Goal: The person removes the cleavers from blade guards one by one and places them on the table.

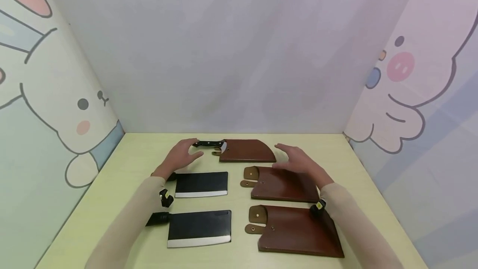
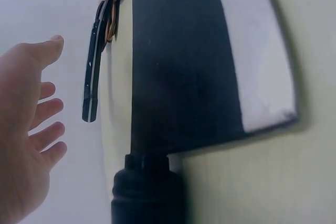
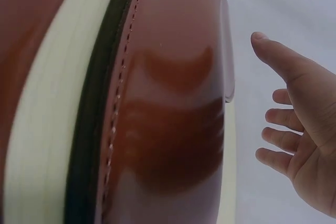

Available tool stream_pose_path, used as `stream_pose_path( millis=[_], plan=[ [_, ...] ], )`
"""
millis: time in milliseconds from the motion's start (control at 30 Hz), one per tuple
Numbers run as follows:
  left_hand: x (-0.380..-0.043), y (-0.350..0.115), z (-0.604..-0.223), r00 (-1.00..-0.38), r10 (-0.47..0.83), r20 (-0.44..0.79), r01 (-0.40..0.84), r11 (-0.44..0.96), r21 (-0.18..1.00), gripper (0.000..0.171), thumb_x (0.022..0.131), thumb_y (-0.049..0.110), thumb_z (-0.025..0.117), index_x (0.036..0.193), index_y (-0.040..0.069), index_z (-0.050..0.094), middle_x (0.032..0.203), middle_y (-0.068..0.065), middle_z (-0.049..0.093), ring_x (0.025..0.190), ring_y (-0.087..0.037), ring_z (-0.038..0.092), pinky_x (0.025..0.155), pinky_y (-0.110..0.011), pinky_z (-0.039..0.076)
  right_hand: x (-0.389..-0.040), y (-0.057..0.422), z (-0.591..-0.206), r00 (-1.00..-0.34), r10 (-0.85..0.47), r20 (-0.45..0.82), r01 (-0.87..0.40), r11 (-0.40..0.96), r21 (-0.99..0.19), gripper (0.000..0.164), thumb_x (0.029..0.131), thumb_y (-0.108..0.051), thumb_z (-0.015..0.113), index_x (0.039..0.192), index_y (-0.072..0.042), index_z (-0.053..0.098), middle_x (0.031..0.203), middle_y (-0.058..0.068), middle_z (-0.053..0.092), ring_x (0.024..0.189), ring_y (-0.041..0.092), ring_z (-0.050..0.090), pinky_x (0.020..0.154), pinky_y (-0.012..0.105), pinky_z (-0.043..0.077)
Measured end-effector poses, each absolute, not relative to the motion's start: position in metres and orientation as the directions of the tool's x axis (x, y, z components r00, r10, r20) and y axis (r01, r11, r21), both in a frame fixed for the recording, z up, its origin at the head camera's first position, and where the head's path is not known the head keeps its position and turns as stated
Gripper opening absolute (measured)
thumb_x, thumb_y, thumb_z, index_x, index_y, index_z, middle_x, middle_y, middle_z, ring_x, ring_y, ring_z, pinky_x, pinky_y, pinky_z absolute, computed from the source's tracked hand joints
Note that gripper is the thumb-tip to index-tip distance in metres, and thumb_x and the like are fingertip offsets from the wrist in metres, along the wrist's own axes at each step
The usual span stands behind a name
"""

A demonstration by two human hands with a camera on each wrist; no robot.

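Observation:
At the back of the table lies a knife with a black riveted handle point(image 1: 209, 143), its blade covered by a brown leather sheath point(image 1: 248, 150). My left hand point(image 1: 179, 155) is by the handle's end, fingers spread; the left wrist view shows a gap between that hand point(image 2: 23, 108) and the handle point(image 2: 93, 72). Past the sheath's other end is my right hand point(image 1: 295, 161), holding nothing, thumb apart from the fingers. It hovers over a second brown sheath point(image 1: 284, 186), whose glossy side fills much of the right wrist view. Below my left wrist lies a black-bladed cleaver point(image 1: 201, 184).
Nearer the front are another cleaver point(image 1: 199, 225), lying flat, and a larger brown sheath point(image 1: 295, 229) with its strap and flap to the left, partly under my right forearm. Walls enclose the pale table point(image 1: 237, 256) at the back and both sides.

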State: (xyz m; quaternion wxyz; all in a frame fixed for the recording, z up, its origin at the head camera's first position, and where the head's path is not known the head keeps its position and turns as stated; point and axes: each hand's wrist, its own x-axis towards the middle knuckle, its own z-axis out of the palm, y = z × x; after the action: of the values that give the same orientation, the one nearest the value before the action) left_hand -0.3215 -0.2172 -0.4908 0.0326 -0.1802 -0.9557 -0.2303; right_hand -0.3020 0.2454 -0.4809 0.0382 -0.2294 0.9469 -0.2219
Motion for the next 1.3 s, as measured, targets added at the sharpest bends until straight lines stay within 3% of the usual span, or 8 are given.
stream_pose_path(
  millis=[433,667,1000,1300],
  plan=[
    [-0.347,-0.215,-0.508,-0.951,0.300,0.079,0.300,0.826,0.476,0.065,0.100,0.037,0.067,0.147,-0.003,0.049,0.147,-0.025,0.052,0.138,-0.045,0.047,0.113,-0.058,0.037,-0.332,0.223,-0.510,-0.890,-0.455,0.010,-0.419,0.811,-0.409,0.087,0.091,-0.051,0.074,0.153,0.001,0.042,0.149,0.021,0.053,0.135,0.040,0.052,0.109,0.055,0.044],
    [-0.353,-0.216,-0.512,-0.946,0.320,0.056,0.306,0.822,0.481,0.065,0.101,0.036,0.065,0.148,-0.006,0.047,0.147,-0.027,0.052,0.137,-0.046,0.047,0.113,-0.059,0.037,-0.337,0.216,-0.516,-0.883,-0.468,-0.036,-0.408,0.804,-0.433,0.084,0.094,-0.050,0.071,0.155,-0.001,0.039,0.140,0.017,0.059,0.127,0.034,0.058,0.104,0.051,0.048],
    [-0.360,-0.215,-0.516,-0.949,0.311,0.045,0.290,0.810,0.510,0.061,0.102,0.030,0.064,0.147,-0.008,0.047,0.147,-0.029,0.051,0.137,-0.047,0.047,0.112,-0.059,0.038,-0.344,0.211,-0.518,-0.886,-0.457,-0.082,-0.385,0.822,-0.419,0.086,0.093,-0.049,0.073,0.157,-0.003,0.038,0.145,0.020,0.055,0.132,0.038,0.055,0.106,0.052,0.046],
    [-0.361,-0.211,-0.513,-0.949,0.310,0.050,0.291,0.809,0.510,0.058,0.102,0.025,0.065,0.144,-0.010,0.048,0.146,-0.031,0.051,0.137,-0.047,0.046,0.113,-0.057,0.038,-0.344,0.209,-0.520,-0.888,-0.455,-0.068,-0.391,0.825,-0.409,0.077,0.095,-0.040,0.074,0.154,-0.001,0.043,0.144,0.021,0.056,0.131,0.039,0.055,0.106,0.052,0.046]
  ],
)
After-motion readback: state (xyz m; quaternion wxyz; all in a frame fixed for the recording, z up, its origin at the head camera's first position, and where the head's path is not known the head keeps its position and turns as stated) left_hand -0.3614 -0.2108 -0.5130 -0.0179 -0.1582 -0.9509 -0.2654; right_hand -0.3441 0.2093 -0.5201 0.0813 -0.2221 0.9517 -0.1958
